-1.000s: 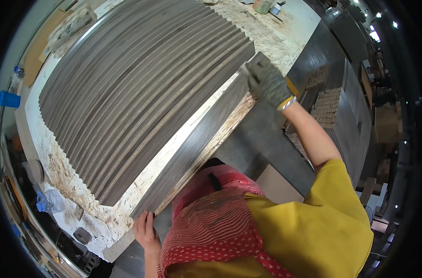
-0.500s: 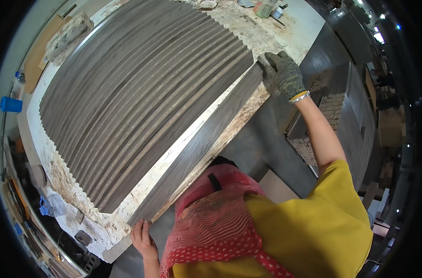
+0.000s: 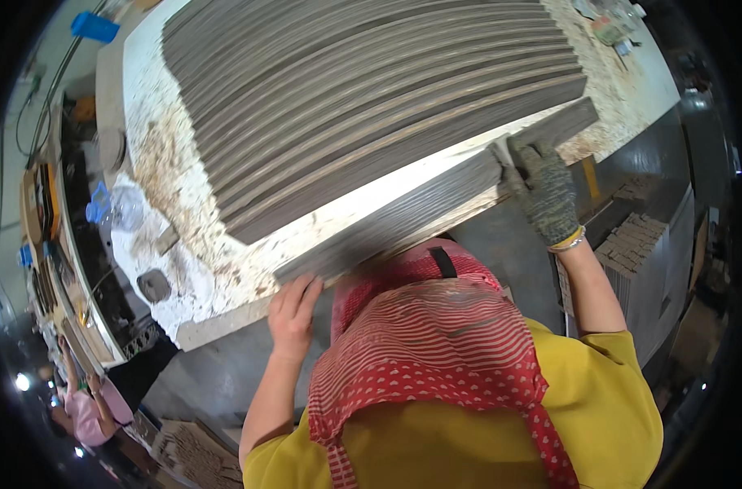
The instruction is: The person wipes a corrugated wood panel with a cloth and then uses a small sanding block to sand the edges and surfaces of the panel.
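A long dark grey wood-grain board (image 3: 403, 210) lies along the near edge of the worktable, apart from the row behind it. My bare left hand (image 3: 293, 314) holds the board's left end, its fingers on the corner. My right hand (image 3: 543, 189), in a grey-green knitted glove, is curled over the board short of its right end. Something greyish shows at its fingertips, blurred, and I cannot tell whether it is a pad or part of the glove. Behind lie several similar grey boards (image 3: 387, 122), packed side by side with stepped ends.
The white tabletop (image 3: 261, 265) is stained brown. A clear bottle with a blue handle (image 3: 99, 202) and a dark block (image 3: 153, 285) are at the left. A blue container (image 3: 95, 27) stands at far left. Stacked boards (image 3: 640, 244) stand right. Another person (image 3: 94, 411) is at lower left.
My right hand has slid from the board's right end inward along it. My left hand stays at the left end. The whole view has turned, so the boards appear closer to level.
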`<state>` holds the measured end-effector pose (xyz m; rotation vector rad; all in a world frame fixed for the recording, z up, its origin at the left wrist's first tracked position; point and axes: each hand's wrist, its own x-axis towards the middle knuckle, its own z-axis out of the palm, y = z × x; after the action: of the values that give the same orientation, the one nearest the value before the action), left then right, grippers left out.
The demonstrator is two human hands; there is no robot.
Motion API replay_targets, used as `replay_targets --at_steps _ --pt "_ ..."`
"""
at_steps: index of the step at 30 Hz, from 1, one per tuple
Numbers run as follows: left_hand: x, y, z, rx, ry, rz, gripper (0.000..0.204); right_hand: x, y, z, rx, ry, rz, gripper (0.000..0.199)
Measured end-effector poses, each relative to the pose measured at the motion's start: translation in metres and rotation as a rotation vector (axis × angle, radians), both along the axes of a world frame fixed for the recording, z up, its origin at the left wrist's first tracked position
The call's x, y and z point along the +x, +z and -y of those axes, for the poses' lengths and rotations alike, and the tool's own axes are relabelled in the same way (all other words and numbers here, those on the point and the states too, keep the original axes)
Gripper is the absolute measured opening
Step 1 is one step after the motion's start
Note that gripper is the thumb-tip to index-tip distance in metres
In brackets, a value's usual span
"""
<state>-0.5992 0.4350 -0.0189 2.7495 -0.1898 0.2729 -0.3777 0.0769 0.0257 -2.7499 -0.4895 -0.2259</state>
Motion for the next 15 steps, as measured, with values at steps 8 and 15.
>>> replay_targets --at_steps 8,15 --pt "-0.004 -0.011 -0.01 -0.048 -0.059 0.064 0.038 -0.077 -0.018 -0.146 0.035 0.576 -0.043 0.042" --pt "-0.01 -0.019 -0.026 -0.15 -0.198 0.066 0.036 -0.07 0.0 -0.205 -0.093 0.851 -0.23 0.04"
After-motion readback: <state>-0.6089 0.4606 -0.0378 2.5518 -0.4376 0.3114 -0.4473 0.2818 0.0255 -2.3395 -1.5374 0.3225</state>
